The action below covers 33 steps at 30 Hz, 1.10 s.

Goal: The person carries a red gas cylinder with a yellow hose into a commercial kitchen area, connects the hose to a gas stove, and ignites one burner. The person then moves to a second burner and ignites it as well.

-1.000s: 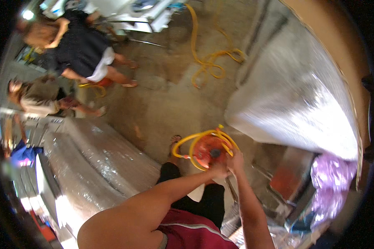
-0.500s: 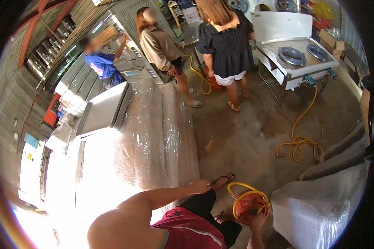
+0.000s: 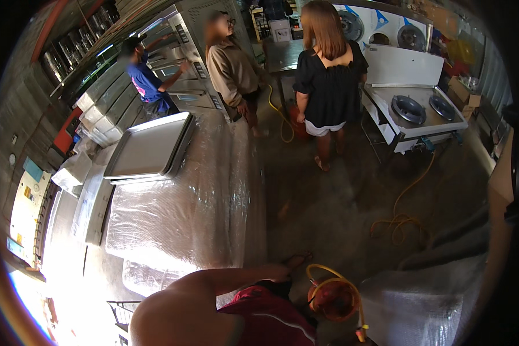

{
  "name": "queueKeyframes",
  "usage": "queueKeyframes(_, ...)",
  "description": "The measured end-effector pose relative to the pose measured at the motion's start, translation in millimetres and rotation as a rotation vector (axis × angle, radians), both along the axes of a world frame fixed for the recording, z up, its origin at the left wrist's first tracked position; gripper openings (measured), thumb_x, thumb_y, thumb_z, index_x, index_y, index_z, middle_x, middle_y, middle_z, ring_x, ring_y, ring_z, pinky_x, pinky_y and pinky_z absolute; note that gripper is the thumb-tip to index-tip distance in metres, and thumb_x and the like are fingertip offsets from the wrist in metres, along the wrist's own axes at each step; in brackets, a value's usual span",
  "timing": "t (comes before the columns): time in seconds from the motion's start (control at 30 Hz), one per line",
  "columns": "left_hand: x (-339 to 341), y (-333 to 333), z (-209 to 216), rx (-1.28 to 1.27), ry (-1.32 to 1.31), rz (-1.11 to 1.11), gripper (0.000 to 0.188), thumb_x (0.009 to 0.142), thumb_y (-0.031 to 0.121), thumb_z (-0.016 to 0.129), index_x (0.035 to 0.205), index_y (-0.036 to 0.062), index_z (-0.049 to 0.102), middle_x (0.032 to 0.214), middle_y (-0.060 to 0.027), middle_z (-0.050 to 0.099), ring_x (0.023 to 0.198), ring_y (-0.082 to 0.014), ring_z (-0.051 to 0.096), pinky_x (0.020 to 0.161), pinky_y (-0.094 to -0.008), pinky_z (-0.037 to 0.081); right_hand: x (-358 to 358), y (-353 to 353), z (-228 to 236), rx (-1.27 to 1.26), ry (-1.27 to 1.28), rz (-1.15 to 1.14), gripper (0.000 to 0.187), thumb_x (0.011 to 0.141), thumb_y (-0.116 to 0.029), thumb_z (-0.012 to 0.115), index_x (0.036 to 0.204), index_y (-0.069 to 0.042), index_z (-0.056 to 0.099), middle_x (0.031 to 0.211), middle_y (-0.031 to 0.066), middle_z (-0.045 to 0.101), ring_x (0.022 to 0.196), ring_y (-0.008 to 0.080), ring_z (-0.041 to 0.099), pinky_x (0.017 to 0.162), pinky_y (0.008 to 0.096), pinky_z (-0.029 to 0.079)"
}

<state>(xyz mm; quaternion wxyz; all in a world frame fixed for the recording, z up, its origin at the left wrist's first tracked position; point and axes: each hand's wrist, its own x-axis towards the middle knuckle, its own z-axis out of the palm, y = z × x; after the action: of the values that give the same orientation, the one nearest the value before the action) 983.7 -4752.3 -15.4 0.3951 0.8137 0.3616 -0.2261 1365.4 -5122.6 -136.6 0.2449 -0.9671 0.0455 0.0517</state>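
Your right hand, at the red cylinder (image 3: 333, 302) half a second ago, has gone out of view.
It stands at your right, yellow hose (image 3: 324, 267) looped over it; your left hand (image 3: 280, 272) is shadowed, its grip impossible to tell.

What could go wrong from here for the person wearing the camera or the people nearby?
1. The yellow hose lies in loose loops over the red tank, close to the wearer's foot, so it might snag or trip them.
2. A second yellow hose runs from the two-burner stove and lies tangled on the dim floor; someone walking past could catch a foot and perhaps tug its connection.
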Motion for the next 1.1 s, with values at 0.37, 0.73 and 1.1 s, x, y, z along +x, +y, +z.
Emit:
queueKeyframes(0.37,93,41,14,-0.008,-0.191,-0.132,0.051,0.093,0.035,0.051,0.136,0.0085,0.054,0.120,-0.0199,0.065,0.119,-0.0371,0.059,0.101,-0.0462,0.046,41,126,53,1.102,0.375,-0.039,0.016,0.086,-0.007,0.054,0.100,-0.003,0.059,0.101,0.0155,0.061,0.096,0.0282,0.062,0.093,0.0412,0.049)
queueKeyframes(0.73,98,130,34,0.317,-0.503,-0.270,0.066,0.082,0.041,0.069,0.137,0.0077,0.053,0.130,-0.0205,0.058,0.113,-0.0375,0.061,0.097,-0.0442,0.048,-51,289,266,1.418,0.731,0.633,0.014,0.082,0.003,0.058,0.095,-0.001,0.059,0.083,0.0132,0.063,0.074,0.0251,0.064,0.071,0.0370,0.054)
queueKeyframes(1.1,180,13,53,-0.727,-0.574,-0.794,0.041,0.080,0.033,0.071,0.114,0.0109,0.066,0.100,-0.0136,0.070,0.097,-0.0295,0.066,0.086,-0.0417,0.050,-43,289,455,1.124,0.079,0.680,0.043,0.102,-0.045,0.049,0.086,-0.006,0.051,0.064,-0.0003,0.040,0.052,0.0102,0.038,0.050,0.0228,0.034)
